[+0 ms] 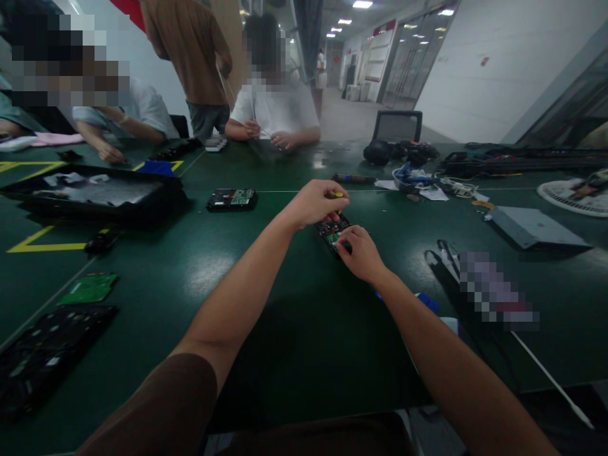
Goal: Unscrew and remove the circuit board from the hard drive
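Toward twelve o'clock on the green table (285,329), the right hand (365,255) reaches an opened gadget's (327,232) near end; whether it grips anything, I cannot tell. Just beyond, the left hand (311,204) pinches a yellow tool (339,195). A second gadget (232,199) lies at the first's ten o'clock.

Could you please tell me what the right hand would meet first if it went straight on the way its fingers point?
Most likely the open black device, with the right hand at its near end; whether they touch is hard to tell.
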`<state>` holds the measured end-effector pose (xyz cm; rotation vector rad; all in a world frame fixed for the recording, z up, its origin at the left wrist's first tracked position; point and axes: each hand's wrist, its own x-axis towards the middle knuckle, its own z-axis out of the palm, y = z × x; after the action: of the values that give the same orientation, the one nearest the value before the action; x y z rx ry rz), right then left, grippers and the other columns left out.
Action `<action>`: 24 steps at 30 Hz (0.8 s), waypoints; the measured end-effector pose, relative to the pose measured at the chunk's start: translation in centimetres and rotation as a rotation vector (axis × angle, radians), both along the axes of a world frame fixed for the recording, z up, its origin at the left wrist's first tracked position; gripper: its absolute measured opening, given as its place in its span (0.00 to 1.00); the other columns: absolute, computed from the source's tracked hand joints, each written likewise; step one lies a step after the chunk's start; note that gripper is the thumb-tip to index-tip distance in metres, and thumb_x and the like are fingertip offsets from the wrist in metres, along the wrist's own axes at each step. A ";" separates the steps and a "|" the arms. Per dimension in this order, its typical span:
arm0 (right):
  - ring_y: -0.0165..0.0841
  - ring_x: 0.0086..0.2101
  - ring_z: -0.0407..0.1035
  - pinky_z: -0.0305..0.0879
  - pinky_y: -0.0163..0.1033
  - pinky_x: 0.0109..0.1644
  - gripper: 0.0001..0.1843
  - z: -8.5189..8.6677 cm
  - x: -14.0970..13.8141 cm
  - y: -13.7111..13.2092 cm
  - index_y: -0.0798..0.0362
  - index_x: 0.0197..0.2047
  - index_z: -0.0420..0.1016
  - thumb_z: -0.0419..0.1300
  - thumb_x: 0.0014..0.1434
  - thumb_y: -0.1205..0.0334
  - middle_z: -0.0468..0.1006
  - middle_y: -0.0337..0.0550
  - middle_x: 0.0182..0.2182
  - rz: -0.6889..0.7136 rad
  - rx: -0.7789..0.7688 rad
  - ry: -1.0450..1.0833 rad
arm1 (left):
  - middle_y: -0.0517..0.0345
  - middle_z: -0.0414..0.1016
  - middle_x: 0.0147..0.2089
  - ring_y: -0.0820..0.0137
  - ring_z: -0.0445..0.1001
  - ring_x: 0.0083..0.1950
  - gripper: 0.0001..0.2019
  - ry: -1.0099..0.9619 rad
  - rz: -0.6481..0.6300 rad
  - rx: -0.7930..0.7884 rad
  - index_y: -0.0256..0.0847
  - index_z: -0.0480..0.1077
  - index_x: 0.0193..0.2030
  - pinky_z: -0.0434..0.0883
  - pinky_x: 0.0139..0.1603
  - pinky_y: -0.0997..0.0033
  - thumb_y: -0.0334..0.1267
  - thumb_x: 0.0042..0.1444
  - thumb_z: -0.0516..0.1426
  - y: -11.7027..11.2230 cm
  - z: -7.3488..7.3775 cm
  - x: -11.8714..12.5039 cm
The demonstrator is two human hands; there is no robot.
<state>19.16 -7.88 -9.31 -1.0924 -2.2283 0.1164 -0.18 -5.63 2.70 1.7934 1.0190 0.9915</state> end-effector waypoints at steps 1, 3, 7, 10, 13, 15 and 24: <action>0.46 0.48 0.68 0.66 0.55 0.56 0.04 0.0 0.0 0.0 0.51 0.40 0.75 0.58 0.66 0.64 0.75 0.52 0.44 -0.010 0.006 0.000 | 0.51 0.79 0.36 0.74 0.78 0.28 0.04 0.002 0.001 0.001 0.35 0.77 0.42 0.72 0.28 0.74 0.32 0.62 0.63 0.0 0.0 0.0; 0.46 0.48 0.68 0.65 0.55 0.56 0.05 0.1 0.0 0.0 0.51 0.41 0.76 0.59 0.65 0.63 0.75 0.52 0.44 -0.027 0.022 0.000 | 0.51 0.79 0.36 0.75 0.78 0.28 0.04 0.004 0.005 0.002 0.35 0.77 0.42 0.71 0.28 0.74 0.32 0.62 0.63 0.0 0.0 0.0; 0.46 0.48 0.67 0.64 0.56 0.56 0.05 0.0 -0.1 0.0 0.49 0.40 0.77 0.60 0.65 0.61 0.74 0.51 0.45 -0.021 0.037 -0.030 | 0.51 0.79 0.35 0.76 0.78 0.28 0.04 0.006 0.011 -0.014 0.36 0.77 0.43 0.71 0.29 0.75 0.33 0.62 0.63 0.0 0.0 0.0; 0.46 0.47 0.67 0.64 0.55 0.54 0.05 0.0 -0.2 -0.2 0.50 0.40 0.77 0.60 0.66 0.61 0.74 0.50 0.46 -0.019 0.033 -0.054 | 0.52 0.79 0.35 0.75 0.78 0.28 0.04 0.006 0.011 -0.014 0.35 0.77 0.43 0.71 0.29 0.75 0.32 0.62 0.63 0.0 0.0 0.0; 0.45 0.48 0.67 0.64 0.54 0.54 0.06 0.1 -0.2 -0.3 0.50 0.40 0.77 0.59 0.67 0.61 0.74 0.51 0.47 -0.027 0.024 -0.056 | 0.51 0.79 0.35 0.75 0.78 0.27 0.05 0.005 0.005 -0.002 0.35 0.77 0.43 0.71 0.28 0.74 0.33 0.62 0.64 0.0 0.1 0.0; 0.45 0.48 0.67 0.63 0.53 0.54 0.06 0.1 -0.2 -0.4 0.50 0.40 0.77 0.59 0.67 0.61 0.74 0.51 0.48 -0.032 0.014 -0.059 | 0.51 0.79 0.35 0.75 0.78 0.27 0.05 0.009 0.004 -0.002 0.35 0.77 0.43 0.71 0.28 0.74 0.33 0.62 0.64 -0.1 0.1 0.0; 0.45 0.48 0.68 0.64 0.52 0.55 0.07 0.3 -0.1 -0.4 0.51 0.41 0.79 0.59 0.67 0.61 0.77 0.50 0.46 -0.039 0.020 -0.039 | 0.52 0.79 0.35 0.75 0.78 0.27 0.04 0.009 0.000 -0.003 0.35 0.76 0.42 0.72 0.28 0.75 0.32 0.62 0.63 0.1 0.0 0.0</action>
<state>19.08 -8.27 -9.02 -1.1362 -2.2363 0.0567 -0.23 -5.58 2.66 1.7967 1.0257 0.9829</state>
